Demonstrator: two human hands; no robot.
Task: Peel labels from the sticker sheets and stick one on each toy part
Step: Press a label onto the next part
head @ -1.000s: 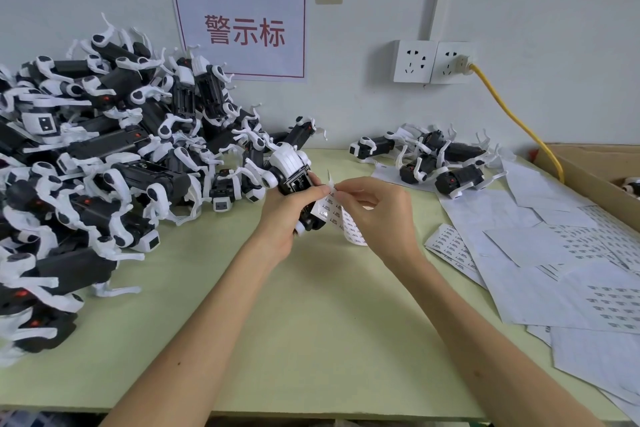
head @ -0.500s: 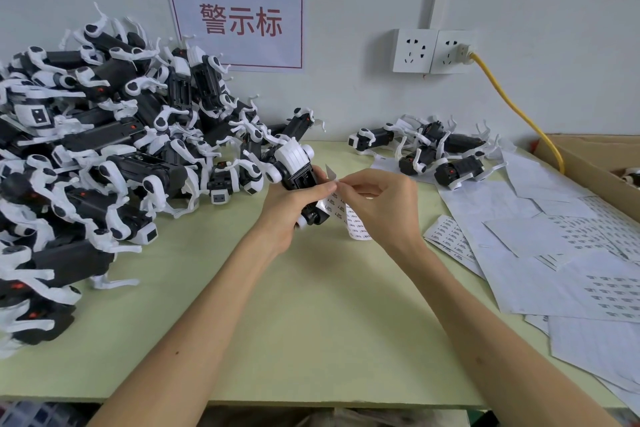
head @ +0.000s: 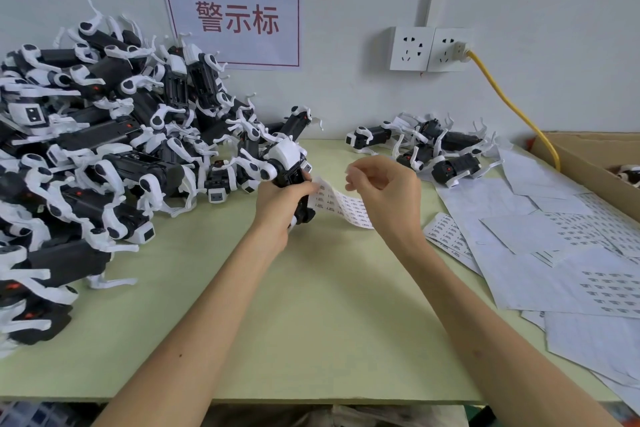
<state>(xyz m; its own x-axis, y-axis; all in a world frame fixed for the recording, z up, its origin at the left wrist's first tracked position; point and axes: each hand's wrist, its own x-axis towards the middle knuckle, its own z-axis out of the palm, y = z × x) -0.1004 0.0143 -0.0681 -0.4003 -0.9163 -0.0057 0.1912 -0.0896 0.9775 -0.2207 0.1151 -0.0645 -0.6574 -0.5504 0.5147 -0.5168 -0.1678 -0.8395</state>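
Left hand (head: 282, 199) grips black-and-white plastic toy part (head: 289, 163), thumb pinning white printed sticker strip (head: 343, 206) — right hand (head: 388, 194), fingertips pinching small pale label (head: 349, 173), just right of part; sticking likely runs leftward.

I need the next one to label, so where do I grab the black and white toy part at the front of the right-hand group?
Probably by the boxy black body of that black and white toy part, fingers across its sides, coming from above and the near side. Its thin white legs stick outward, and other parts crowd behind it.
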